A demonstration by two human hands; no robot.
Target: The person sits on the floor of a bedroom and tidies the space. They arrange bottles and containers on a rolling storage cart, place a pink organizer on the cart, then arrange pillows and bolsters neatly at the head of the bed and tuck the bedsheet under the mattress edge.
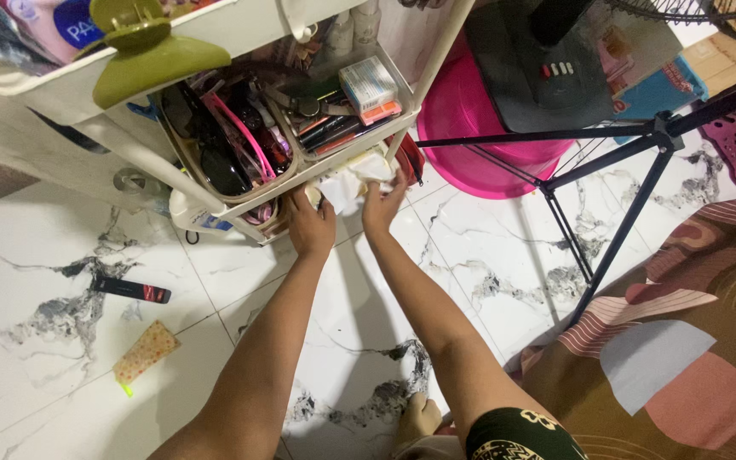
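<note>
White cloth (347, 189) pinched between both grips, left hand (311, 228), right hand (382, 207), under cart shelf (334, 162)

A small rectangular box (368, 83), white and pale teal with an orange edge, lies in the cart's tray at upper centre. At the upper left corner, 1 pink packet with a blue round label (72, 23) sits in the top tray

Both arms stretched forward, side by side. Left hand (312, 228) curled, knuckles up. Right hand (382, 207) fingers pinched shut.
</note>
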